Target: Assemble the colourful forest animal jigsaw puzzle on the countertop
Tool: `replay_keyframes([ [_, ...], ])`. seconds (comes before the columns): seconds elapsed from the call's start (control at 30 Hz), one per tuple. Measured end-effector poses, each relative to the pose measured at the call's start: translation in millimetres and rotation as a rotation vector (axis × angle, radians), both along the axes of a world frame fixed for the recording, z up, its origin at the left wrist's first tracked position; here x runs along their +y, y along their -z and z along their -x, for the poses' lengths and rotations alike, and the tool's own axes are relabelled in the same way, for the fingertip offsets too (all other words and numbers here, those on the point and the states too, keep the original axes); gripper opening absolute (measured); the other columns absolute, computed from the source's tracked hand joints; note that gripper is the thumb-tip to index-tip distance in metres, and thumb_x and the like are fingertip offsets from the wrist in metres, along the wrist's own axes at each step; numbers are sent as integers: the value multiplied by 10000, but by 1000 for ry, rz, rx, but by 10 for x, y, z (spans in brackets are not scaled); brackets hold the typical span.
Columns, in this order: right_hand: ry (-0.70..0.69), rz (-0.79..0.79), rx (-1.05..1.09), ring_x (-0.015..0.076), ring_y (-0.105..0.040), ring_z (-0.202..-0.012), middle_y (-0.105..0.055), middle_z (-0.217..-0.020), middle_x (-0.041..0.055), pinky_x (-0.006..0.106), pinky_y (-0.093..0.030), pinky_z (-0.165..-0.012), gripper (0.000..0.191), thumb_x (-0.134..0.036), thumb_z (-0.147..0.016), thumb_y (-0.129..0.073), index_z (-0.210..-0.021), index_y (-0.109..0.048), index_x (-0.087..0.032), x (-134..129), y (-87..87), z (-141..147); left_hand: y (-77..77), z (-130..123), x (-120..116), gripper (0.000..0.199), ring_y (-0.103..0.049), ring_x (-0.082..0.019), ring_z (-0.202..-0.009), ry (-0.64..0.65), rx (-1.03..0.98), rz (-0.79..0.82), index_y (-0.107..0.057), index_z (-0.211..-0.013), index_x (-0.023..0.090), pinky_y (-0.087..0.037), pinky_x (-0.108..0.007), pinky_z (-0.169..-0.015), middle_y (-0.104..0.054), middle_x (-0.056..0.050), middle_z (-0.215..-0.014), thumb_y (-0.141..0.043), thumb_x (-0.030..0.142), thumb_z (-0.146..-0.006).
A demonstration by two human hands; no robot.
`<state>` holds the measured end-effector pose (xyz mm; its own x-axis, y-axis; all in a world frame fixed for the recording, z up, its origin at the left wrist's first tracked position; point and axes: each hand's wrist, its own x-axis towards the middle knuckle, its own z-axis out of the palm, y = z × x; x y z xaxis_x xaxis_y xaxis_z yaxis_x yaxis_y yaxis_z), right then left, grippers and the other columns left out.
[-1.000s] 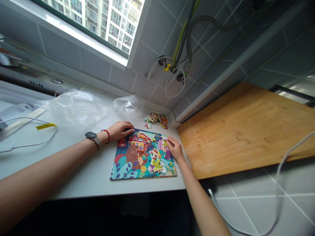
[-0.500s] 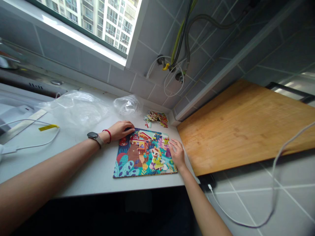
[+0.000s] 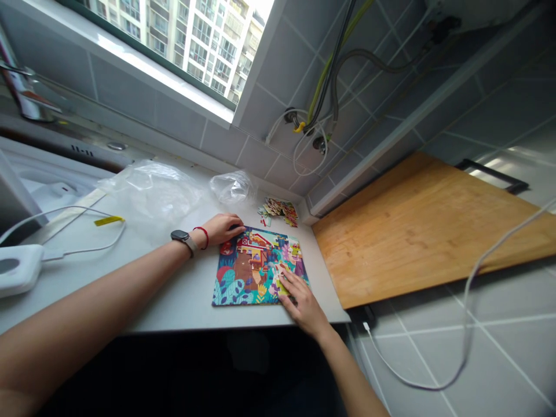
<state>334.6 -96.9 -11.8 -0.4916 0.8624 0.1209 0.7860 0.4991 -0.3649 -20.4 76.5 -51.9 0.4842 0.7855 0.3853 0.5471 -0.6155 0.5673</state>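
A colourful jigsaw puzzle [image 3: 249, 281] with a red barn picture lies flat on the white counter, partly assembled. My left hand [image 3: 223, 229] rests at its upper left corner, fingers stretched out and holding nothing. Over the lower right of the puzzle, my right hand [image 3: 302, 301] has its thumb and fingertips around a yellow-green puzzle piece [image 3: 282, 289]. The hand covers part of the picture there. Just beyond the top edge lies a heap of loose puzzle pieces [image 3: 280, 209].
Crumpled clear plastic bags [image 3: 158, 194] lie left of the pieces. A white charger [image 3: 19, 269] with a cable is at the far left. On the right leans a wooden board [image 3: 417, 231]; a white cable [image 3: 467, 324] hangs before it. The counter's front edge runs below the puzzle.
My right hand has moved from the puzzle's right edge, down and left, onto the yellow-green piece. My left hand stays at the corner. The view has shifted slightly.
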Motion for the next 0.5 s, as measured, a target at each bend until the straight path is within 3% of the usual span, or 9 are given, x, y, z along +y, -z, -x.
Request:
replay_keyframes([
  [0.13, 73, -43, 52, 319, -488, -1496, -539, -1591, 104, 584, -443, -1207, 477, -414, -1053, -562, -1514, -587, -294, -162, 137, -100, 6, 7, 0, 442, -705, -243, -909, 3, -11, 4, -758, -973, 203, -534, -340, -865, -764, -103, -1033, -456, 524, -1009],
  [0.33, 178, -151, 176, 333, -549, -1443, -595, -1533, 153, 575, -484, -1180, 452, -420, -1009, -628, -1420, -673, -237, -253, 286, -112, -17, 3, -20, 466, -706, -255, -955, 4, -42, 19, -745, -981, 211, -545, -357, -914, -760, -105, -1081, -443, 564, -1004],
  [0.5, 230, -202, 255, 338, -617, -1365, -655, -1461, 156, 558, -537, -1132, 394, -417, -972, -687, -1316, -734, -230, -254, 323, -68, -86, 21, -73, 588, -710, -254, -981, -82, -83, 22, -738, -988, 199, -553, -371, -953, -753, -109, -1054, -274, 554, -1058],
])
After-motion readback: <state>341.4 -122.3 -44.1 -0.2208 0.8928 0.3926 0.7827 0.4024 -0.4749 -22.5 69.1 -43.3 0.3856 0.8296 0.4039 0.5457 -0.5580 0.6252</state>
